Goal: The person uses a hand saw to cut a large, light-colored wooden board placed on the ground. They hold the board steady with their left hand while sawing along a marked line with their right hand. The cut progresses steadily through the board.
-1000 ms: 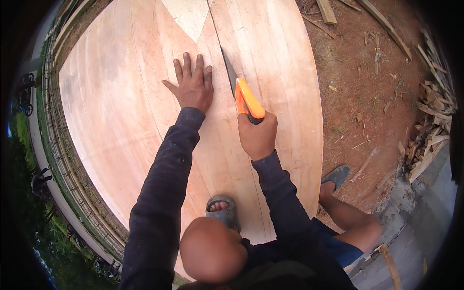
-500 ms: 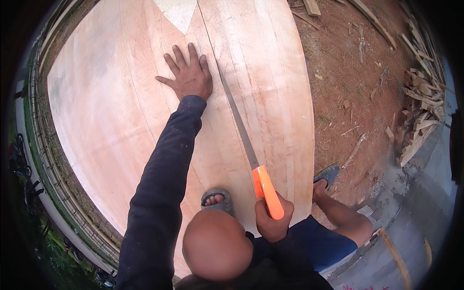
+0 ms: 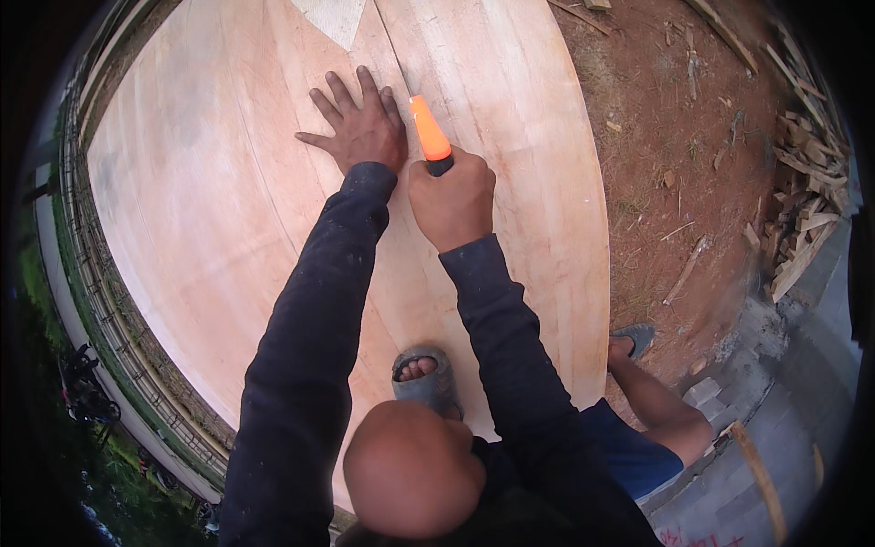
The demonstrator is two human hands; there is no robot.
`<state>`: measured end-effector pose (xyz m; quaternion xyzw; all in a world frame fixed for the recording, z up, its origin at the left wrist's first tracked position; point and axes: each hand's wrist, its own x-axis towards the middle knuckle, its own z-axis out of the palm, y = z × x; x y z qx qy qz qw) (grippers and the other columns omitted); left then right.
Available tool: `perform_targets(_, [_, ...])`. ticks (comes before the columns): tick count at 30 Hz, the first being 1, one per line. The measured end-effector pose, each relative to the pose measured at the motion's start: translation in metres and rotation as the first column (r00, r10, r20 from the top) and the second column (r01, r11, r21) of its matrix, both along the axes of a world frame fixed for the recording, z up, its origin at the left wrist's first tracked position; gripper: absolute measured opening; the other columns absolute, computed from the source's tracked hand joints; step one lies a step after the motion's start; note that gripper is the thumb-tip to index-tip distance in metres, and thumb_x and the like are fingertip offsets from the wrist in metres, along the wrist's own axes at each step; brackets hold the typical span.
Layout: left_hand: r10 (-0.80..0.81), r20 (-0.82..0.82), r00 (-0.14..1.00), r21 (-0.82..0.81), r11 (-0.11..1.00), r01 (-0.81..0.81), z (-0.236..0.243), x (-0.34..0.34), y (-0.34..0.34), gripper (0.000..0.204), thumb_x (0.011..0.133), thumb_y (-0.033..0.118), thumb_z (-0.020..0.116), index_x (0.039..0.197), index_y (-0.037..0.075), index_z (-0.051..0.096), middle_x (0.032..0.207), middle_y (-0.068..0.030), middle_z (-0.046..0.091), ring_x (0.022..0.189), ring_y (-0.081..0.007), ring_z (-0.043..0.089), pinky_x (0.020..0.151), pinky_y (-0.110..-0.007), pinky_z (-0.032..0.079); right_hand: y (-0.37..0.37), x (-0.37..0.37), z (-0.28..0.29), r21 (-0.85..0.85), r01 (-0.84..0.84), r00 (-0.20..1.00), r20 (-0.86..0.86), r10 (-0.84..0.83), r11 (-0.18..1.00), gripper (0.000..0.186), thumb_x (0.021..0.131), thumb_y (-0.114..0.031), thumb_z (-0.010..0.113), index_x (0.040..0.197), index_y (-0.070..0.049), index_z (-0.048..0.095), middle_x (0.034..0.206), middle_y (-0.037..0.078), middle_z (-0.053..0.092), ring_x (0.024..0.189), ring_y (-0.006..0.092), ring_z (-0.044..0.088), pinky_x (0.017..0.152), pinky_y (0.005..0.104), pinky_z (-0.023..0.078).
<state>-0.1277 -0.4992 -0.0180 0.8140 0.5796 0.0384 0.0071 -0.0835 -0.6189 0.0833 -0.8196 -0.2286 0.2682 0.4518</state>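
Note:
A large sheet of plywood (image 3: 210, 173) lies in front of me. My left hand (image 3: 367, 128) rests flat on it with the fingers spread. Close to its right, my right hand (image 3: 454, 193) is closed around the handle of a hand saw (image 3: 428, 128) with an orange and black grip. Little of the blade shows beyond the orange part; most of it is out of sight. A thin dark line runs along the sheet from the saw to the far edge. A pale, pointed patch (image 3: 339, 20) marks the sheet beyond my left hand.
My sandalled foot (image 3: 425, 372) stands on the sheet, beside my bent knee (image 3: 410, 469). My other foot (image 3: 635, 339) is off its right edge. Reddish soil (image 3: 674, 182) with wood scraps lies to the right, where offcuts (image 3: 807, 196) are heaped near grey blocks (image 3: 756, 401).
My right hand has pushed the saw forward, away from me, from near my knee to beside my left hand. The long blade that showed before is now mostly hidden. My left hand stays flat.

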Motion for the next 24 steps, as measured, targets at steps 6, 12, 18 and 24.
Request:
perform_targets(6, [0.033, 0.001, 0.999, 0.001, 0.999, -0.033, -0.009, -0.019, 0.003, 0.055, 0.106, 0.047, 0.024, 0.155, 0.025, 0.03, 0.165, -0.0146, 0.015, 0.152, -0.0399, 0.008, 0.106, -0.081, 0.005, -0.169, -0.055, 0.064, 0.0, -0.049, 0.993, -0.109, 0.048, 0.999, 0.013, 0.08, 0.006, 0.061, 0.091, 0.007, 0.065, 0.062, 0.008, 0.056, 0.054, 0.0094, 0.053, 0.052, 0.0273, 0.044])
perform_targets(12, [0.03, 0.008, 1.0, -0.008, 1.0, -0.03, -0.005, -0.014, 0.002, 0.054, 0.106, 0.047, 0.025, 0.155, 0.025, 0.03, 0.164, -0.0145, 0.017, 0.152, -0.0404, 0.007, 0.107, -0.081, 0.005, -0.215, -0.066, 0.12, -0.107, -0.061, 0.998, -0.043, 0.056, 0.992, 0.015, 0.079, 0.006, 0.062, 0.094, 0.008, 0.066, 0.062, 0.011, 0.059, 0.053, 0.0158, 0.06, 0.052, 0.0292, 0.047])
perform_targets(18, [0.012, -0.01, 1.0, 0.006, 1.0, -0.012, 0.001, -0.001, 0.002, 0.054, 0.106, 0.047, 0.026, 0.155, 0.025, 0.031, 0.164, -0.0149, 0.018, 0.152, -0.0407, 0.007, 0.106, -0.082, 0.006, -0.002, 0.001, 0.0, 0.019, -0.003, 1.0, 0.004, 0.003, 1.0, 0.015, 0.079, -0.002, 0.062, 0.072, 0.007, 0.052, 0.054, 0.017, 0.045, 0.051, 0.0148, 0.039, 0.052, 0.0355, 0.04])
perform_targets(24, [0.023, 0.006, 1.0, -0.006, 1.0, -0.023, -0.004, -0.019, 0.003, 0.054, 0.106, 0.047, 0.026, 0.155, 0.024, 0.032, 0.164, -0.0152, 0.017, 0.152, -0.0405, 0.008, 0.105, -0.082, 0.006, -0.103, -0.036, 0.027, 0.072, 0.013, 0.988, -0.153, -0.002, 0.997, 0.009, 0.08, 0.001, 0.062, 0.079, 0.008, 0.057, 0.056, 0.012, 0.049, 0.053, 0.0122, 0.045, 0.052, 0.0323, 0.042])
